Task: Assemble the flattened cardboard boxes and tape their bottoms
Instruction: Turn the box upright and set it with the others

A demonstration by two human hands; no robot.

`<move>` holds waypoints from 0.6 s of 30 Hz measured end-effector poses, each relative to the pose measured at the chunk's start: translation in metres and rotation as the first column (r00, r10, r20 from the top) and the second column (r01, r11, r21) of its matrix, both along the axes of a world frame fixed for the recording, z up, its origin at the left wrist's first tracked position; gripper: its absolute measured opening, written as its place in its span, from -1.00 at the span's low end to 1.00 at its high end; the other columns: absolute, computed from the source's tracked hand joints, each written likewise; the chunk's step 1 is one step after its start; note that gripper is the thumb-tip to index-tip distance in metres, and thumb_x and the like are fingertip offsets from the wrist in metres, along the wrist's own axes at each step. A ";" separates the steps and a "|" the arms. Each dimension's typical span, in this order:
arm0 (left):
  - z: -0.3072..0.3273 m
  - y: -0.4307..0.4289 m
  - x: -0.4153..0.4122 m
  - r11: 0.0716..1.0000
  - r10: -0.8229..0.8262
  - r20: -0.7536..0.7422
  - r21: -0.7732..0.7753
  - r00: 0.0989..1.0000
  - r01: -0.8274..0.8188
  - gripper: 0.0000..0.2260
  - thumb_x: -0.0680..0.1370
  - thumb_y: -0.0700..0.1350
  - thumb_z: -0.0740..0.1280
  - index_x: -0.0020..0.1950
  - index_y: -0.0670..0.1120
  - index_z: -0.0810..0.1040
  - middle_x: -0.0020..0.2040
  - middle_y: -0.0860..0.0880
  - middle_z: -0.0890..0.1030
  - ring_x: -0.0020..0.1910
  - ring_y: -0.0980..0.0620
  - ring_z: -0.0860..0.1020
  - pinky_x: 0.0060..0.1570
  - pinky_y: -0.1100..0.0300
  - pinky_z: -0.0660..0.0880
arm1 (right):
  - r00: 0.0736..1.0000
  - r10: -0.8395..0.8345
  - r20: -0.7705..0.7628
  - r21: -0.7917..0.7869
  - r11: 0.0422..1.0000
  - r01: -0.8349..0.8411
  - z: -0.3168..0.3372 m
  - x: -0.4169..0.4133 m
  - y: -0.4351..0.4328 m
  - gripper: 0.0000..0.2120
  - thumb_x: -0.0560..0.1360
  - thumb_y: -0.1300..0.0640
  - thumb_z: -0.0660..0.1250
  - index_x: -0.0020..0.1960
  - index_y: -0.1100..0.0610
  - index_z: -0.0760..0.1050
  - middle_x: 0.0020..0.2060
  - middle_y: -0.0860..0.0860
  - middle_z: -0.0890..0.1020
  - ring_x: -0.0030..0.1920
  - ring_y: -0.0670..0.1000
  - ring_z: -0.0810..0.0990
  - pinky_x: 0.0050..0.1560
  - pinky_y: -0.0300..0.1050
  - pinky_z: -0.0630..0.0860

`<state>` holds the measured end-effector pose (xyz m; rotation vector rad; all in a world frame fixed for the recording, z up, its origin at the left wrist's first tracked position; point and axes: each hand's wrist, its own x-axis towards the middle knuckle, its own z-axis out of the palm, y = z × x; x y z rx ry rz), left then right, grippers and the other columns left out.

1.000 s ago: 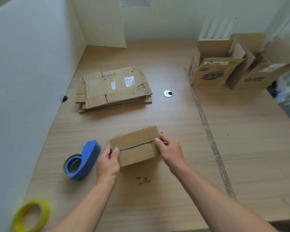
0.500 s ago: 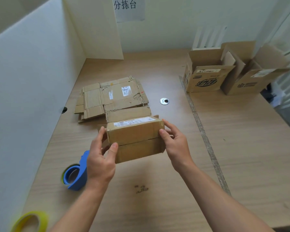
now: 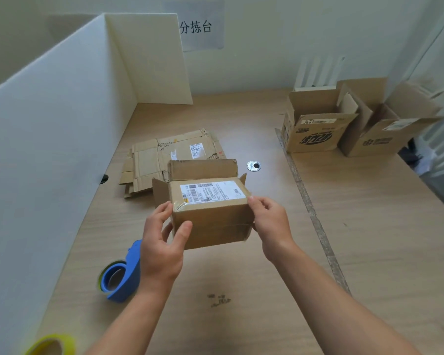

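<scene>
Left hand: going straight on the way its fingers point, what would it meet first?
Likely the open side flap of the box the left hand grips; beyond it, the flattened cardboard stack. Depth unclear.

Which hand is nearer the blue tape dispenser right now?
Left. The left hand grips the left end of the small box, close beside the blue tape dispenser; the right hand holds the opposite end, across the box from it.

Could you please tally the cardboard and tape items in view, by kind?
Set-up boxes: 3 (held box, left open box, right open box)
Flattened cardboard stack: 1
Blue tape dispenser: 1
Yellow tape roll: 1
Total: 6
</scene>
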<state>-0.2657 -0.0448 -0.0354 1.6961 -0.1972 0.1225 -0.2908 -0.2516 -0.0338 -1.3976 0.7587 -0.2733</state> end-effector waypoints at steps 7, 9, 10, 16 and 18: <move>0.000 0.000 0.017 0.985 0.140 -0.172 0.121 0.975 -0.121 -0.53 0.58 -0.02 0.38 0.48 0.00 0.40 0.36 0.04 0.51 0.31 0.14 0.47 0.30 0.15 0.45 | 0.995 0.066 0.068 0.203 0.976 -0.079 -0.006 -0.008 0.013 -0.95 0.53 0.25 0.35 -0.03 0.15 0.53 -0.08 0.14 0.64 -0.07 0.06 0.60 0.16 0.18 0.56; -0.001 0.002 0.018 0.994 0.098 -0.191 0.067 0.977 -0.087 -0.53 0.60 -0.08 0.37 0.51 0.01 0.38 0.38 0.06 0.50 0.34 0.11 0.48 0.35 0.06 0.44 | 0.990 0.079 0.119 0.268 0.957 -0.109 -0.005 -0.012 0.012 -0.87 0.56 0.27 0.34 0.10 0.15 0.51 0.01 0.15 0.64 -0.02 0.04 0.63 0.09 0.09 0.62; 0.000 0.005 0.018 0.998 0.068 -0.193 0.023 0.979 -0.065 -0.53 0.60 -0.10 0.37 0.50 0.03 0.38 0.37 0.07 0.52 0.34 0.09 0.49 0.34 0.05 0.46 | 0.986 0.089 0.139 0.303 0.944 -0.128 -0.005 -0.014 0.010 -0.81 0.57 0.26 0.34 0.18 0.15 0.50 0.08 0.13 0.64 0.03 0.03 0.64 0.04 0.00 0.62; 0.011 0.017 0.019 0.988 -0.101 -0.103 -0.123 0.990 0.088 -0.61 0.61 -0.23 0.32 0.31 0.21 0.46 0.26 0.07 0.62 0.28 0.08 0.56 0.20 0.22 0.54 | 0.926 0.302 0.229 0.134 0.932 -0.337 -0.005 -0.016 0.007 -0.65 0.66 0.07 0.23 0.43 0.05 0.46 0.26 -0.09 0.63 0.31 -0.05 0.55 0.37 -0.03 0.41; 0.012 0.020 0.020 0.987 -0.136 -0.049 -0.095 0.990 0.131 -0.61 0.60 -0.29 0.32 0.34 0.09 0.46 0.27 0.03 0.60 0.29 0.06 0.55 0.18 0.26 0.52 | 0.915 0.331 0.228 0.100 0.927 -0.361 -0.001 -0.013 0.010 -0.69 0.65 0.00 0.25 0.37 -0.01 0.51 0.24 -0.09 0.64 0.30 -0.03 0.56 0.35 -0.02 0.42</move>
